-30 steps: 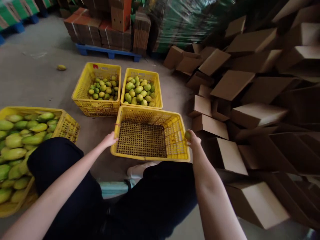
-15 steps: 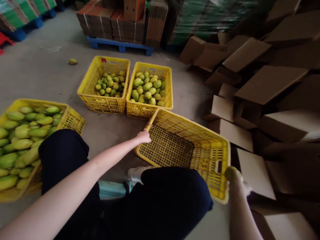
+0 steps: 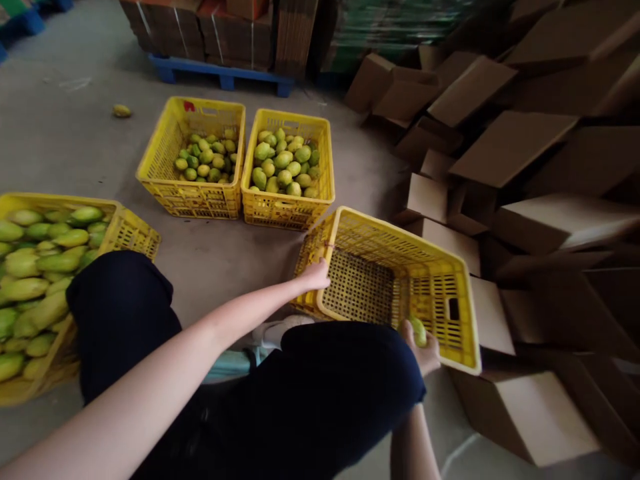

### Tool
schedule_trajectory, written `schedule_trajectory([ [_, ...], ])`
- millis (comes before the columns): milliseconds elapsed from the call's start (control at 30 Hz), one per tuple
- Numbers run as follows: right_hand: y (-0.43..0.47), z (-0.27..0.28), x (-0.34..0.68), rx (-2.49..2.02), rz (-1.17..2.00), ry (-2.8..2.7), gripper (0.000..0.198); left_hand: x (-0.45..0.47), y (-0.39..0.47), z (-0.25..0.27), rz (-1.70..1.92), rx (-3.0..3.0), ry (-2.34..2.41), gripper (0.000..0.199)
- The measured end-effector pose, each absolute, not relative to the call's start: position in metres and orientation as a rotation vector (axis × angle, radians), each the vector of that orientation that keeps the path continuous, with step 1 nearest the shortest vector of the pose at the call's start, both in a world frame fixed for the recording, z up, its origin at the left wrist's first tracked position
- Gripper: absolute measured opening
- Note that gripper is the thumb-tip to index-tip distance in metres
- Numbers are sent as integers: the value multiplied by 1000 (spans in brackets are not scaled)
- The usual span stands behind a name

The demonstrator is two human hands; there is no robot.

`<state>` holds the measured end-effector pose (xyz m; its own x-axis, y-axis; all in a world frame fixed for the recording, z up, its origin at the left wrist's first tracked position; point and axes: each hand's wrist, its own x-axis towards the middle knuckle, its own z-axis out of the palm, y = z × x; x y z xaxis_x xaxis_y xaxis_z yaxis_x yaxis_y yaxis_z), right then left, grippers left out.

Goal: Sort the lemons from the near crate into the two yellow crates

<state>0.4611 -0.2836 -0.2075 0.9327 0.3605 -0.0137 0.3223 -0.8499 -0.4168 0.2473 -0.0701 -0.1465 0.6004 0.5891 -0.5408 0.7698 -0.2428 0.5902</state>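
An empty yellow plastic crate [image 3: 367, 287] stands in front of my right knee, its open top tilted towards me. My left hand [image 3: 316, 275] is closed around the rim at its left end. My right hand [image 3: 424, 350] reaches round the knee to the crate's near right side, its fingers wrapped round a yellow-green lemon [image 3: 418, 332] at the opening. By my left knee is a yellow crate [image 3: 131, 230] heaped with green and yellow lemons [image 3: 47, 267]. Two more crates, a left one [image 3: 193, 200] and a right one [image 3: 287, 213], stand side by side ahead, each partly filled with lemons.
Brown cardboard boxes [image 3: 515, 147] lie piled along the right side, close to the tilted crate. At the back, flattened cartons stand on a blue pallet [image 3: 220, 73]. A single yellow fruit [image 3: 121, 111] lies on the concrete floor [image 3: 75, 147] at the left.
My right hand, with the lemon, has moved from outside the crate's right end to its open side. The crate has shifted slightly right and turned, my left hand still on its rim.
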Motion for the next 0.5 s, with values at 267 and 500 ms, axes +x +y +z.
schedule_trajectory([
  [267, -312, -188, 494, -2825, 378, -499, 57, 305, -74, -179, -333, 1988, 940, 64],
  [500, -369, -197, 416, -2838, 200, -141, 66, 343, -70, -183, -436, 2012, 704, 62],
])
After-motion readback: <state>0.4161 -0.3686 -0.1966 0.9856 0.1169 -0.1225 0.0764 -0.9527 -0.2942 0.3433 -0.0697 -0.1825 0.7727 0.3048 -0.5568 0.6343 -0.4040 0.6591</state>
